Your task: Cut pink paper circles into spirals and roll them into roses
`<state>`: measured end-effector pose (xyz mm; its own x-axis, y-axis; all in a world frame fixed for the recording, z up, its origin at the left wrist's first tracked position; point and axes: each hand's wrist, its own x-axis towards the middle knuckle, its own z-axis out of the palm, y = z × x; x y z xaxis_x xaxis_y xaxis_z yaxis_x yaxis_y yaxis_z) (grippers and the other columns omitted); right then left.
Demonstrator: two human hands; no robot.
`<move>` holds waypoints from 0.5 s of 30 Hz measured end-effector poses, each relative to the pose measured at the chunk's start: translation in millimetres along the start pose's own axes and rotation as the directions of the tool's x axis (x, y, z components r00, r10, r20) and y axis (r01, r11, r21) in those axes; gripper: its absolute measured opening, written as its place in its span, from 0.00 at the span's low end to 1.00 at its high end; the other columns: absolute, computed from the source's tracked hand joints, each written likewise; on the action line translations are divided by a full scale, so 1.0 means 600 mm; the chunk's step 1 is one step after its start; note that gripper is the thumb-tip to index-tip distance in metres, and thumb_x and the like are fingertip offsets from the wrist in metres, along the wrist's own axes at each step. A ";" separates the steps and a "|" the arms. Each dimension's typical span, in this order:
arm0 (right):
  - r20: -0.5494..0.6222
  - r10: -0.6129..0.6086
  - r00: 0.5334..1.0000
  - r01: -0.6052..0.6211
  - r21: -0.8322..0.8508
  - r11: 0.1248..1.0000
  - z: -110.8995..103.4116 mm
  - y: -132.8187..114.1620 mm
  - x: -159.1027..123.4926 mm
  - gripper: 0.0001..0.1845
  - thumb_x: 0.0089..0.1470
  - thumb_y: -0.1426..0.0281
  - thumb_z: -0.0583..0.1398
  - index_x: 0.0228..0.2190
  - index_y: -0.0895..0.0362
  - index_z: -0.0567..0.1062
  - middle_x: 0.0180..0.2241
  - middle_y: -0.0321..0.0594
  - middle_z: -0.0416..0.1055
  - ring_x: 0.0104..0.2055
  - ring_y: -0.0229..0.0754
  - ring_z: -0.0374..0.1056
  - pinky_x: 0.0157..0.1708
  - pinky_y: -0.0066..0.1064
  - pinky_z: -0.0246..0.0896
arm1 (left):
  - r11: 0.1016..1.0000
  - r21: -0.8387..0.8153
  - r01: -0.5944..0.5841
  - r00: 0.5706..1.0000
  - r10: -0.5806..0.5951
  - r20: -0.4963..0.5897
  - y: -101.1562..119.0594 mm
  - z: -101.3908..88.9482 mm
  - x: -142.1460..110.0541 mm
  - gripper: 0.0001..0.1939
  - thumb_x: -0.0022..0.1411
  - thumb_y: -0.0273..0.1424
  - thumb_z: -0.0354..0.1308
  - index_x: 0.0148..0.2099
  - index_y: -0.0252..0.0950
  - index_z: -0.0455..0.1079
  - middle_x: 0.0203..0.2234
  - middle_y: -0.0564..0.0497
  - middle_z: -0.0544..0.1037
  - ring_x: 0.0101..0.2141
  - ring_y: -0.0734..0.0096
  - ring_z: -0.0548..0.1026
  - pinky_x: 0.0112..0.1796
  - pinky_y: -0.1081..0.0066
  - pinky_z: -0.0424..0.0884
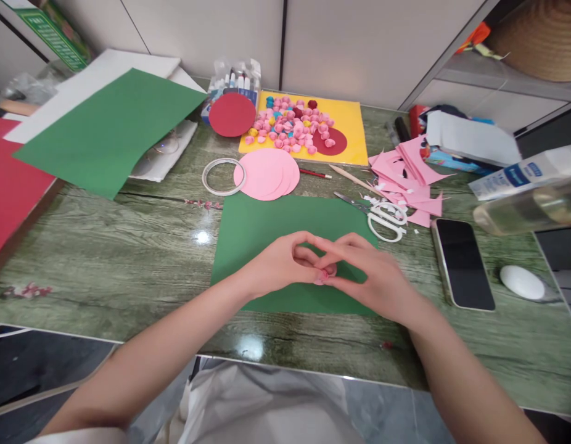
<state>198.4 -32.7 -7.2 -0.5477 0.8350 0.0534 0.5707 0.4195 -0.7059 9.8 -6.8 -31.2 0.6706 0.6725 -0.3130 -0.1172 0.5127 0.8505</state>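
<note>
Above a green paper sheet (pixel 262 228), my left hand (pixel 280 262) and my right hand (pixel 375 274) meet fingertip to fingertip. Pinched between them is a small pink paper roll (pixel 321 277), largely covered by the fingers. Both hands are closed on it. Just beyond the sheet lie pink paper circles (pixel 262 174), overlapping, with a roll of tape (pixel 206 177) touching their left side. White-handled scissors (pixel 386 229) rest at the sheet's upper right corner.
Many small rolled paper flowers (pixel 285 126) sit on a yellow sheet (pixel 354 129) at the back. Pink paper scraps (pixel 401 172), a phone (pixel 465 265), a white mouse (pixel 522 282) and a bottle (pixel 521 213) occupy the right. Larger green paper (pixel 114 123) lies back left.
</note>
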 end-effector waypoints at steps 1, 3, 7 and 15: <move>0.015 0.008 1.000 -0.008 -0.003 1.000 0.001 0.000 -0.001 0.33 0.53 0.74 0.61 0.57 0.41 0.58 0.36 0.31 0.73 0.42 0.38 0.62 0.41 0.30 0.61 | 1.000 0.028 -0.001 1.000 0.001 0.018 0.001 -0.001 -0.001 0.16 0.47 0.25 0.64 0.39 0.34 0.64 0.29 0.50 0.76 0.35 0.69 0.76 0.40 0.63 0.70; 0.020 0.004 1.000 -0.004 -0.017 1.000 0.004 0.001 -0.001 0.35 0.53 0.75 0.61 0.57 0.41 0.57 0.37 0.31 0.73 0.41 0.38 0.62 0.40 0.29 0.61 | 0.997 0.079 0.000 1.000 -0.002 0.024 0.003 -0.002 -0.001 0.14 0.49 0.25 0.63 0.38 0.34 0.64 0.31 0.49 0.76 0.36 0.67 0.75 0.40 0.63 0.69; -0.048 -0.037 0.998 0.033 -0.080 0.996 0.010 0.007 0.001 0.36 0.53 0.75 0.61 0.58 0.41 0.55 0.35 0.30 0.75 0.39 0.39 0.62 0.41 0.32 0.60 | 0.997 0.081 -0.008 0.998 0.013 -0.060 0.000 0.004 0.001 0.14 0.49 0.25 0.62 0.39 0.34 0.65 0.31 0.49 0.77 0.35 0.69 0.76 0.39 0.66 0.69; -0.217 -0.171 0.961 0.106 -0.280 0.954 0.023 0.015 0.003 0.32 0.54 0.73 0.59 0.58 0.47 0.56 0.31 0.35 0.74 0.36 0.43 0.62 0.39 0.36 0.59 | 0.991 -0.119 -0.063 0.971 0.034 -0.235 -0.018 0.023 0.004 0.15 0.48 0.22 0.62 0.40 0.33 0.66 0.31 0.50 0.78 0.35 0.72 0.76 0.40 0.68 0.70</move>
<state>194.1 -32.4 -23.1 -0.4907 0.8084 0.3253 0.6576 0.5884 -0.4704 22.7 -17.9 -35.2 0.4757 0.7959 -0.3745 -0.2456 0.5289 0.8124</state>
